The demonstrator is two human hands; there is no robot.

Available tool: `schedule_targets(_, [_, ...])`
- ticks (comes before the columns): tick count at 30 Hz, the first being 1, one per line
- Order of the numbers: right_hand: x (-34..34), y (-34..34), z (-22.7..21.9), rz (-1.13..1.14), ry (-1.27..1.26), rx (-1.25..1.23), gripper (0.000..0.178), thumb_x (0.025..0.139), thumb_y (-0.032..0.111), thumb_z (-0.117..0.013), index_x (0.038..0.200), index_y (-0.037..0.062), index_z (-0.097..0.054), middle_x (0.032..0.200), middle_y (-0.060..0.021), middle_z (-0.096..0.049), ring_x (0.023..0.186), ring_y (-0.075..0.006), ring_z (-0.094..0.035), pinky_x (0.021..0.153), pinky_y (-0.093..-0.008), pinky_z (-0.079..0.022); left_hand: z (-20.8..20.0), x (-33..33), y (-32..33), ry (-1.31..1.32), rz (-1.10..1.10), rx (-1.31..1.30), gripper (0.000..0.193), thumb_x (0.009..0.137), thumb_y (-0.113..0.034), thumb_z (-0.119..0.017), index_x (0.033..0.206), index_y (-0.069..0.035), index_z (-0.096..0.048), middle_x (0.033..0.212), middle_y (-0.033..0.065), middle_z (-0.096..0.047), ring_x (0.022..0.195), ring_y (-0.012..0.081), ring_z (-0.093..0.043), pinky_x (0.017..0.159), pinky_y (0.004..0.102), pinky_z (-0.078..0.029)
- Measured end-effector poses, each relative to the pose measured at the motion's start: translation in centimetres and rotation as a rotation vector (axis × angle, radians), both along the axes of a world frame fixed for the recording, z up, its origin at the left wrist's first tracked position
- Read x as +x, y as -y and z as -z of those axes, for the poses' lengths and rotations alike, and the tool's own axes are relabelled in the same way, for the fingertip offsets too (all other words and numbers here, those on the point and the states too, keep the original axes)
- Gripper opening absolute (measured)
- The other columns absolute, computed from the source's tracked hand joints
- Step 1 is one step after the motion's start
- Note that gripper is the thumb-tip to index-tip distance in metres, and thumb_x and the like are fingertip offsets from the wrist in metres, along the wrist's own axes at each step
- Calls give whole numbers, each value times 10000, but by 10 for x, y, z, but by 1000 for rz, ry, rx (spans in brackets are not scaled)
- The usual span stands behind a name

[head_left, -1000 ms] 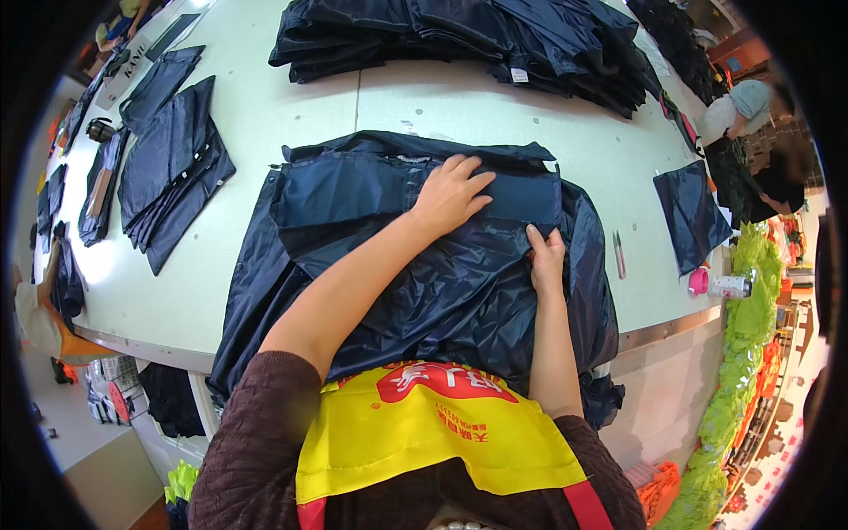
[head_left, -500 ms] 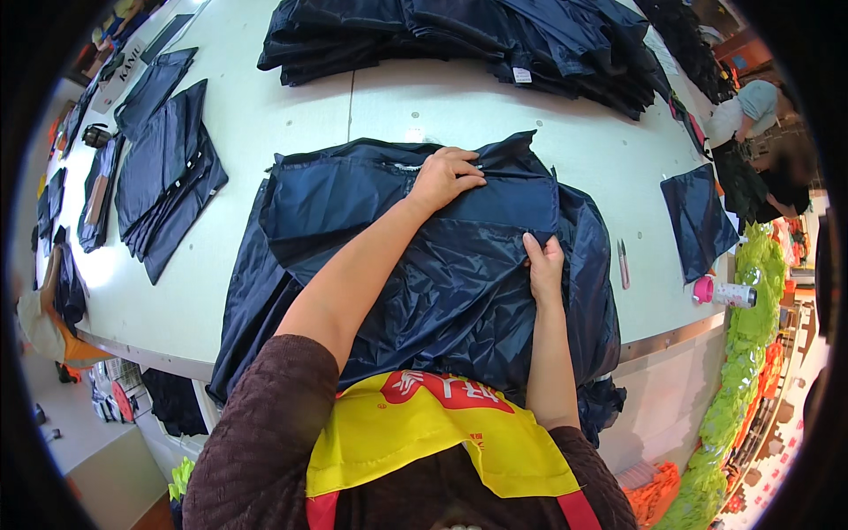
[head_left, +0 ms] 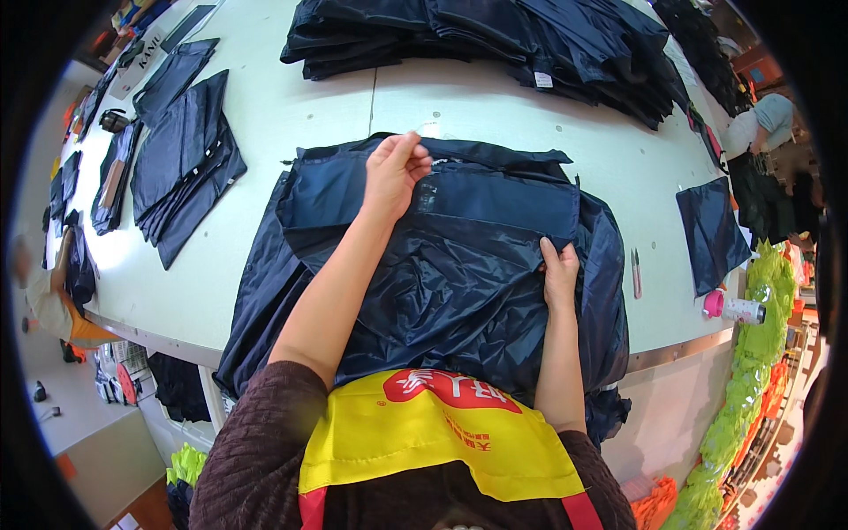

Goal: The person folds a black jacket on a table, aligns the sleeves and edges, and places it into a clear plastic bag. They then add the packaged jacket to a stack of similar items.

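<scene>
wearer's hands [head_left: 395, 177]: 2 | dark garment [head_left: 433, 283] beneath them: 1 | yellow apron [head_left: 389, 437]: 1 | slim tool [head_left: 636, 276]: 1 | pink-topped bottle [head_left: 744, 310]: 1

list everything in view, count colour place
Table: 1, pale, centre
Garment: 1, navy, on table
Garment pile: 1, navy, far side
Folded pieces: several, navy, left
Flat piece: 1, navy, right
Slim tool: 1, pinkish, right
Bottle: 1, white and pink, right
Cloth heap: 1, lime, right
Other people: at least 2, pale clothes, either side
Apron: 1, yellow, lower centre
Left hand: 1, bare, over garment's upper edge
Right hand: 1, bare, garment's right side
</scene>
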State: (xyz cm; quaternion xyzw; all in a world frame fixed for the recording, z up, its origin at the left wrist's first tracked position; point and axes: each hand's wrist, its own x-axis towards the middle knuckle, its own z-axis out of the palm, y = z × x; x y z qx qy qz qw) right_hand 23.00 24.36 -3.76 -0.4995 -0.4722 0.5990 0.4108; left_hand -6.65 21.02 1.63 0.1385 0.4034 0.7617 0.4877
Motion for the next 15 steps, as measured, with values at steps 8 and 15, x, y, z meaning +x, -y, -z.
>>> schedule_targets(8, [4,1,-1,14,5,-61,198,841,185,-663,979,53,-612,727,41,-574,541,-39,-471,479,-187,-377,-60,-45,87,-83,-88,87,149,945,-191,-492,847,-80,-506,586,-46,-369,525,83,-366,504,239,-327])
schedule_targets(15, [-14,10,-15,17,-243,9,404,836,107,-642,1203,4,-509,1199,-87,-545,1062,-171,-521,938,-285,-390,-78,-168,166,127,-984,-232,672,880,-466,-461,1429,-145,-246,1495,118,-120,1355,288,-237,1093,483,-161])
